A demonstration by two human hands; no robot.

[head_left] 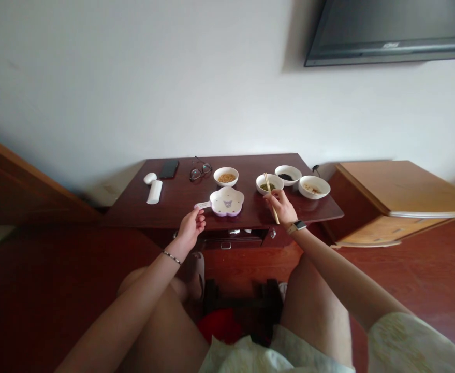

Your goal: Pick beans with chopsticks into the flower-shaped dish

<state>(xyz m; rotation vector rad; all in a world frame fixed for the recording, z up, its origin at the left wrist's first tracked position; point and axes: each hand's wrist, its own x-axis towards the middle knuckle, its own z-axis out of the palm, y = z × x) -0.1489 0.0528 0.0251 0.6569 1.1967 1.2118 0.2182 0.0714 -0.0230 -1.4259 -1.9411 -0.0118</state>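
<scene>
My left hand [191,226] has its fingers curled, pinching the handle end of a white flower-shaped plate [215,200] with a purple rim and a purple cartoon figure. That plate lies near the table's front edge. A pair of wooden chopsticks [275,214] is gripped in my right hand [282,206]. Their far ends reach into a white bowl of small green beans [267,187]. Just behind and to the right stand a bowl of black grains [285,177] and a bowl of pale and reddish-brown pieces [312,189]. Behind the plate is a bowl of yellowish-brown beans [226,178].
On the dark wooden table [180,195] lie eyeglasses [200,170], a phone [169,169], a white rounded object [150,178] and a white cylindrical object [155,191]. A lighter wooden cabinet [413,186] stands to the right. A television [390,31] hangs on the wall.
</scene>
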